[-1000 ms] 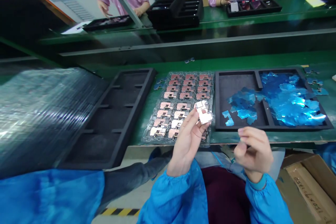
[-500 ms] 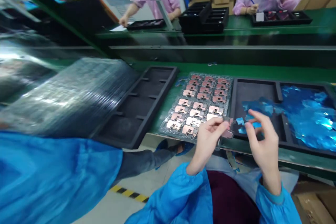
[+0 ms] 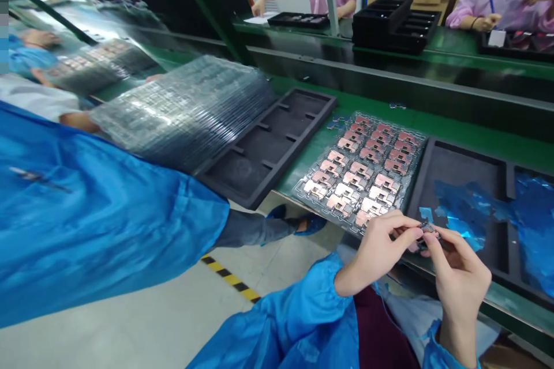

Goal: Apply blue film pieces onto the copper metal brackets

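My left hand [image 3: 381, 245] pinches a small flat metal part [image 3: 426, 229] at its fingertips, just over the near edge of the green bench. My right hand [image 3: 461, 277] meets it from the right, fingertips pinched on the same part. Behind the hands lies a clear blister tray [image 3: 361, 164] with several copper-coloured metal parts in rows. To its right a black foam tray [image 3: 459, 161] holds a heap of blue film pieces [image 3: 465, 210].
An empty black compartment tray [image 3: 268, 147] sits left of the blister tray, beside a tall stack of clear trays [image 3: 186, 106]. A co-worker's blue sleeve [image 3: 86, 213] fills the left. Two people in pink work across the conveyor with black trays [image 3: 389, 23].
The view has swung left and the hands have dropped to the bench edge. My right hand came in and joined my left hand on the metal part.
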Demonstrator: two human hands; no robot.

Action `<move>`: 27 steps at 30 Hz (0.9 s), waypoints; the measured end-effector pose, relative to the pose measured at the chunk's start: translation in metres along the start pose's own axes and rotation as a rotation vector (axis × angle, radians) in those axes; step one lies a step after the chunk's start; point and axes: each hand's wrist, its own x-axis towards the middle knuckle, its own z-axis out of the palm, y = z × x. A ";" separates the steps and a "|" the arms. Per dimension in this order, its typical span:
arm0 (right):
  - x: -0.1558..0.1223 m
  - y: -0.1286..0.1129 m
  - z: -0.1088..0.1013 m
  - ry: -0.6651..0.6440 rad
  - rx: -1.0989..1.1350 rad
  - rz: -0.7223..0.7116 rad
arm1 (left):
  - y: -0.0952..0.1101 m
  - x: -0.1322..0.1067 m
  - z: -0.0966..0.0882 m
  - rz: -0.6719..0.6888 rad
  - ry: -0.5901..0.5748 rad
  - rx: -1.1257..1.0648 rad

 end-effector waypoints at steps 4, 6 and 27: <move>-0.004 -0.008 0.006 0.146 0.004 0.020 | 0.008 -0.010 -0.002 0.022 0.007 -0.085; -0.007 -0.011 0.007 0.157 0.029 0.034 | 0.011 -0.016 -0.004 0.065 0.034 -0.070; -0.021 -0.006 -0.007 -0.234 0.173 0.275 | 0.016 -0.014 -0.050 0.074 -0.089 0.193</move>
